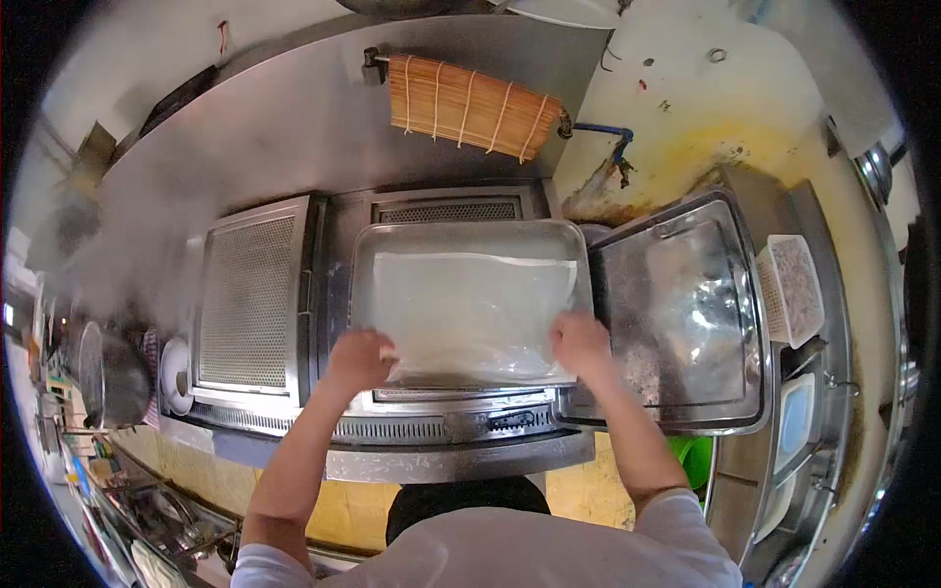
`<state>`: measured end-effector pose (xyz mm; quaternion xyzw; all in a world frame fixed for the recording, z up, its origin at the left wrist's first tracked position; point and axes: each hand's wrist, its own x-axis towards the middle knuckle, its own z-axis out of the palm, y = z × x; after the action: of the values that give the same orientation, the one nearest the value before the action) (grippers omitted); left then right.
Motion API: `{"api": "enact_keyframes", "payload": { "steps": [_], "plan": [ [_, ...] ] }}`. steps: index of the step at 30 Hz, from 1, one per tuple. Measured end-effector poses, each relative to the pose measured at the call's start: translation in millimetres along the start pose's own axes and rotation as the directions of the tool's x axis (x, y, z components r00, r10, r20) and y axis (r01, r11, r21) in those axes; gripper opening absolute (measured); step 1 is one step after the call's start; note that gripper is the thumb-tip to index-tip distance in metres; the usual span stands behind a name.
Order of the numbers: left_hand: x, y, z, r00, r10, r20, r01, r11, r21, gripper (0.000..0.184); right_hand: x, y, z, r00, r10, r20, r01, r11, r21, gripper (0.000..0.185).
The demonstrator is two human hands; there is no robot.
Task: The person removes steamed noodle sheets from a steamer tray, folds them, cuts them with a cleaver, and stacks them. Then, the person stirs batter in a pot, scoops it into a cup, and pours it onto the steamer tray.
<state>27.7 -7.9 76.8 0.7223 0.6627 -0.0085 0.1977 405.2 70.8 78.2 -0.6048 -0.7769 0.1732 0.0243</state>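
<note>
A shallow rectangular metal tray (470, 235) sits over the middle of the steel counter unit. Inside it lies a thin, wet-looking white sheet (470, 309), fairly flat, with a brighter strip along its far edge. I cannot tell whether it is cloth or plastic. At the tray's near left corner, my left hand (361, 360) is closed, its fingertips pinching at the sheet's edge. My right hand (580, 343) is closed at the right side, fingers curled at the sheet's near right edge. Both grips are partly hidden by the hands themselves.
On the right lies a large dark metal tray (676, 323), beside a white basket (790, 289). A perforated metal panel (247, 299) is at left, with a big pot (113, 377) and steam beyond. A bamboo mat (470, 103) hangs behind. A green container (694, 459) stands low right.
</note>
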Motion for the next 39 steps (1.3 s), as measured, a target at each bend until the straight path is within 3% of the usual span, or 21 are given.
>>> {"api": "enact_keyframes", "payload": {
  "steps": [1,3,6,8,12,14,18,21,24,27,29,30,32,33,36,39],
  "plan": [
    [17.5,2.9,-7.1,0.998,-0.014,-0.062,0.012,0.999,-0.033,0.023,21.4,-5.1,-9.8,0.999,-0.012,-0.032,0.013,0.999,0.031,0.025],
    [65.6,-3.0,0.8,0.956,0.084,-0.282,-0.119,0.987,-0.110,0.020,67.9,-2.4,-1.5,0.974,-0.137,-0.182,0.147,0.988,0.043,0.023],
    [140.7,-8.2,23.8,0.895,0.044,-0.443,-0.087,0.993,-0.076,0.021,134.6,12.2,39.2,0.891,-0.325,-0.317,0.312,0.946,-0.092,0.021],
    [170.2,-10.2,29.6,0.878,0.038,-0.477,-0.067,0.997,-0.045,0.022,153.0,8.9,45.2,0.949,-0.278,-0.151,0.260,0.957,-0.129,0.020],
    [196.3,-24.1,30.5,0.983,0.040,-0.181,-0.019,0.993,0.118,0.021,170.0,14.6,55.1,0.972,-0.232,0.025,0.233,0.954,-0.191,0.019],
    [201.3,-31.3,33.1,0.995,0.040,-0.092,-0.022,0.983,0.184,0.020,162.8,16.6,47.1,0.973,-0.230,0.014,0.227,0.947,-0.226,0.018],
    [191.2,-51.9,30.6,0.991,0.041,-0.124,-0.017,0.982,0.186,0.019,145.9,24.9,25.3,0.966,-0.259,0.001,0.233,0.870,-0.435,0.016],
    [169.3,-64.0,16.7,0.981,0.031,-0.190,-0.001,0.988,0.152,0.017,127.0,32.7,5.7,0.980,-0.186,-0.066,0.115,0.808,-0.578,0.016],
    [128.9,-56.8,-22.5,0.969,-0.017,-0.245,0.031,0.998,0.053,0.013,94.4,34.8,-31.7,0.973,-0.211,-0.096,0.122,0.816,-0.566,0.017],
    [82.6,-49.5,-53.0,0.903,-0.020,-0.430,-0.047,0.988,-0.144,0.007,79.1,55.9,-58.2,0.928,-0.333,-0.165,0.218,0.848,-0.483,0.016],
    [52.8,-45.6,-71.7,0.849,-0.081,-0.523,-0.127,0.928,-0.350,0.008,56.4,42.7,-92.2,0.927,-0.206,-0.314,0.168,0.975,-0.143,0.016],
    [39.9,-43.8,-81.2,0.838,-0.135,-0.528,-0.181,0.845,-0.503,0.008,42.4,34.3,-113.6,0.923,-0.127,-0.363,0.151,0.988,0.039,0.017],
    [16.2,-42.0,-104.3,0.821,-0.234,-0.521,-0.299,0.601,-0.741,0.010,20.7,18.9,-154.2,0.885,-0.140,-0.443,0.238,0.956,0.172,0.017],
    [0.9,-44.1,-121.7,0.837,-0.283,-0.468,-0.184,0.660,-0.728,0.015,10.7,10.5,-173.1,0.865,-0.143,-0.481,0.284,0.930,0.234,0.017],
    [-34.4,-44.7,-156.7,0.706,-0.317,-0.634,-0.371,0.596,-0.712,0.017,-13.4,-17.9,-224.3,0.879,-0.082,-0.470,0.319,0.834,0.450,0.015],
    [-80.4,-27.4,-204.9,0.572,-0.367,-0.733,-0.498,0.555,-0.666,0.019,-41.7,-58.6,-266.1,0.787,-0.102,-0.608,0.471,0.735,0.487,0.014]
  ]
}}
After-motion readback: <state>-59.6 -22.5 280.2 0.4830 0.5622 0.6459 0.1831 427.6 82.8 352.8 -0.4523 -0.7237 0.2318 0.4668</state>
